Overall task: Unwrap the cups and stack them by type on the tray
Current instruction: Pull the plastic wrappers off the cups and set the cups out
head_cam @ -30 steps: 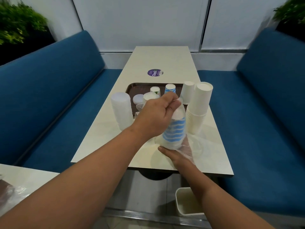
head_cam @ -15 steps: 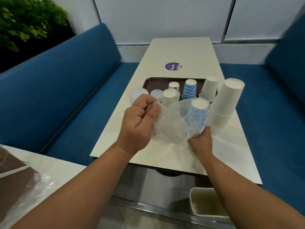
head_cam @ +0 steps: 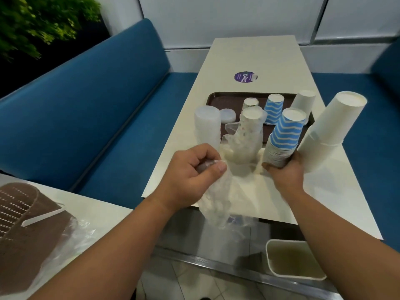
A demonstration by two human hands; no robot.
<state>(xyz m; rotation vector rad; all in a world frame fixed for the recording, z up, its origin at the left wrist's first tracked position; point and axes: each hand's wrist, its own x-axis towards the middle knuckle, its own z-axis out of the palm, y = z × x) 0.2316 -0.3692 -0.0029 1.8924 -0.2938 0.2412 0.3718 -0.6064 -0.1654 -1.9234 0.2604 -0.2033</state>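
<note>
Soft, even indoor light fills the scene, probably from overhead, though no lamp shows. The table (head_cam: 255,59) top and the white wall panels (head_cam: 227,20) are bright without harsh glare. Shadows are faint and short. The far left corner behind the plant (head_cam: 41,20) falls dark. Wide-angle bending curves the bench (head_cam: 91,109) and table edges toward the frame's borders. Fine detail is slightly smeared, most in the clear plastic wrap (head_cam: 216,204).

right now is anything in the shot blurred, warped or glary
Head view: the wrapper in the left hand is smeared and see-through; wide-angle bends the table edges and splays the white cups; soft, even light, no harsh glare; striped cups stay sharp.
</note>
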